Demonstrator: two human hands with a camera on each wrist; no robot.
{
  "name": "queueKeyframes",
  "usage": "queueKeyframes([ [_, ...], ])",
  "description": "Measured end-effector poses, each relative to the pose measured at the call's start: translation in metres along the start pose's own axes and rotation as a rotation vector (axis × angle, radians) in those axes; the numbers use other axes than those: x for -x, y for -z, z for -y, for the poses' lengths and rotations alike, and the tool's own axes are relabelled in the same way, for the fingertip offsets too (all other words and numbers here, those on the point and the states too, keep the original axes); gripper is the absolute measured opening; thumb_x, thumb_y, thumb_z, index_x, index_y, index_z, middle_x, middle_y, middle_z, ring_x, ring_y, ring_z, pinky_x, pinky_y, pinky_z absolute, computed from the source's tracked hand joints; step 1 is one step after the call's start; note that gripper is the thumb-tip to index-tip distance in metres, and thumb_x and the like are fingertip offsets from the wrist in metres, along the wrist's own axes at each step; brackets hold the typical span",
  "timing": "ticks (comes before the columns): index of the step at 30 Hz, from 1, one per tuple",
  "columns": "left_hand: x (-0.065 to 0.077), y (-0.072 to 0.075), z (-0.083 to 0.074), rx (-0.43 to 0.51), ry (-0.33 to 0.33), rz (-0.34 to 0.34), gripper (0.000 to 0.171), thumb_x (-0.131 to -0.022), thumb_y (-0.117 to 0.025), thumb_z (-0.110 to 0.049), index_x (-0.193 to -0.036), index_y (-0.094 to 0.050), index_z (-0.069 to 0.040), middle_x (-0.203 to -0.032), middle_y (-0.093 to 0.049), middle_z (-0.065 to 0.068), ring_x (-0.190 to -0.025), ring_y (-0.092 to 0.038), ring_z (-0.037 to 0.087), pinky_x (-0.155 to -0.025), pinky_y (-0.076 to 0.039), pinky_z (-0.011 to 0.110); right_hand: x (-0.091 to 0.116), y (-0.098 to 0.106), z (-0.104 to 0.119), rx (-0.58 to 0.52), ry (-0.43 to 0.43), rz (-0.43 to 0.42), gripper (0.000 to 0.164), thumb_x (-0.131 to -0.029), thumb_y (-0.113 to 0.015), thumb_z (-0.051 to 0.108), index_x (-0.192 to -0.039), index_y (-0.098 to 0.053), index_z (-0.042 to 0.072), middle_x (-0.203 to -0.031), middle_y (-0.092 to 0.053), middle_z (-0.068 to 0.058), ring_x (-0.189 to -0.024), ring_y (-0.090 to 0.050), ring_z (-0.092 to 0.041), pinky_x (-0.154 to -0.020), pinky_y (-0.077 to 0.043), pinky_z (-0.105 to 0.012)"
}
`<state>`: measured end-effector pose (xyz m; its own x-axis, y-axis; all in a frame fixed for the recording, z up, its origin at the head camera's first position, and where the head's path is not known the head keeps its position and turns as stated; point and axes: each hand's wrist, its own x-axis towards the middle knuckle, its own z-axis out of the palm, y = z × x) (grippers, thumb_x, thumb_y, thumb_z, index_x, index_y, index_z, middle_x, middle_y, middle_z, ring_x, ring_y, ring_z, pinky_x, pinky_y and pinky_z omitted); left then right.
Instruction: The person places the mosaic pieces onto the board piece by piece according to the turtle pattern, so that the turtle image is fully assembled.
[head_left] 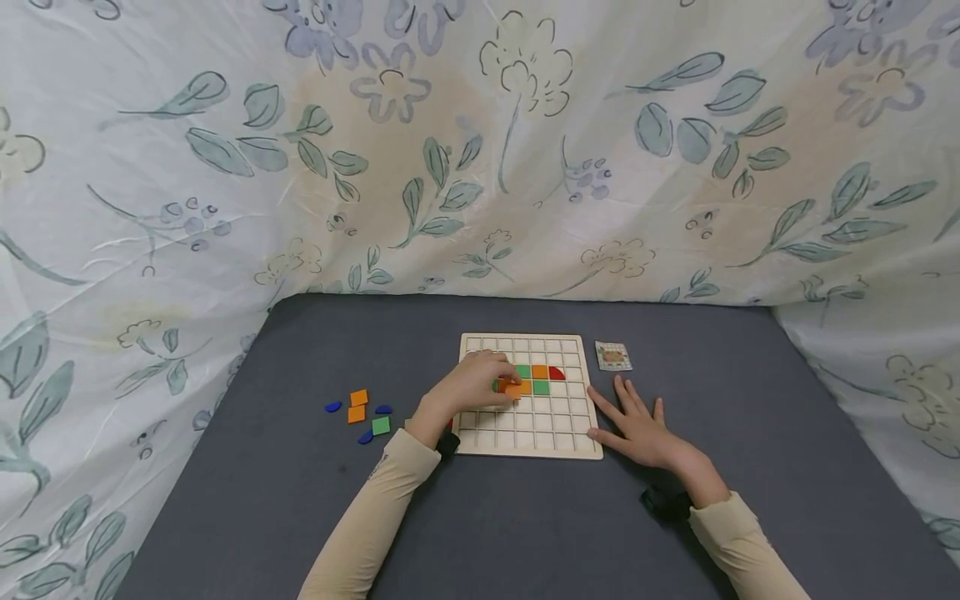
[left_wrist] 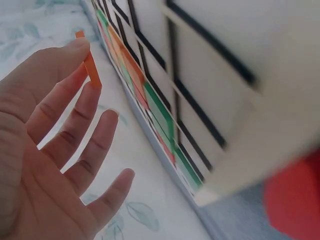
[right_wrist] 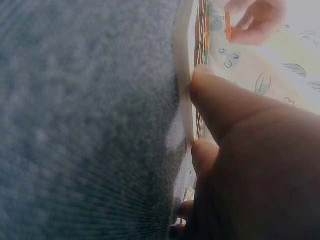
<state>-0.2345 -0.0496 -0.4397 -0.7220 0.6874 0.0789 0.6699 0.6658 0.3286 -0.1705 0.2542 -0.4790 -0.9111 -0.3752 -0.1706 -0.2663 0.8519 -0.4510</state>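
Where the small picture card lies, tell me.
In the head view, the card lies right of the board, near its upper right corner, just beyond the right hand.

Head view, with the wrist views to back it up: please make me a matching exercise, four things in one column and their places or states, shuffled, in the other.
Column one
1. Left hand
2. Right hand
3. Picture card
4. Blue pieces

Column two
A. Lying near the far right corner of the grid board
B. Scattered on the dark tabletop, left of the board
C. Pinching an orange piece above the board
D. Touching the board's right edge

Right pairs: 1-C, 2-D, 3-A, 4-B.
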Motion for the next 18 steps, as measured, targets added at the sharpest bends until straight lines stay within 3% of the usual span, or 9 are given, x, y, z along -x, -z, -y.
queueKeyframes([
  [8, -0.025, -0.001, -0.008, 0.045, -0.002, 0.033, 0.027, -0.081, -0.071, -0.029, -0.106, -0.07, -0.02, -0.105, -0.064, -0.006, -0.089, -0.054, 0.013, -0.082, -0.042, 0.03, 0.001, 0.0, -0.001, -0.004, 0.005, 0.001, 0.072, -0.09, -0.048, 0.053, -0.149, -0.021, 0.021, -0.153, 0.005, -0.024, -0.139, 0.005, -0.045, -0.095, 0.011, -0.074],
  [13, -0.039, -0.003, -0.014, 0.095, -0.019, 0.056, 0.026, -0.082, -0.07, -0.026, -0.107, -0.07, -0.017, -0.106, -0.064, -0.004, -0.097, -0.057, 0.014, -0.084, -0.044, 0.026, 0.0, 0.0, -0.001, -0.003, 0.003, 0.001, 0.073, -0.09, -0.048, 0.054, -0.149, -0.021, 0.02, -0.153, 0.004, -0.025, -0.138, 0.005, -0.046, -0.095, 0.011, -0.074],
  [18, -0.051, -0.007, -0.021, 0.083, -0.02, 0.081, 0.027, -0.082, -0.07, -0.028, -0.106, -0.07, -0.019, -0.1, -0.065, -0.006, -0.093, -0.057, 0.011, -0.08, -0.045, 0.025, 0.0, -0.001, -0.001, -0.001, 0.007, 0.001, 0.073, -0.09, -0.048, 0.054, -0.149, -0.021, 0.02, -0.153, 0.004, -0.025, -0.138, 0.005, -0.046, -0.095, 0.011, -0.074],
])
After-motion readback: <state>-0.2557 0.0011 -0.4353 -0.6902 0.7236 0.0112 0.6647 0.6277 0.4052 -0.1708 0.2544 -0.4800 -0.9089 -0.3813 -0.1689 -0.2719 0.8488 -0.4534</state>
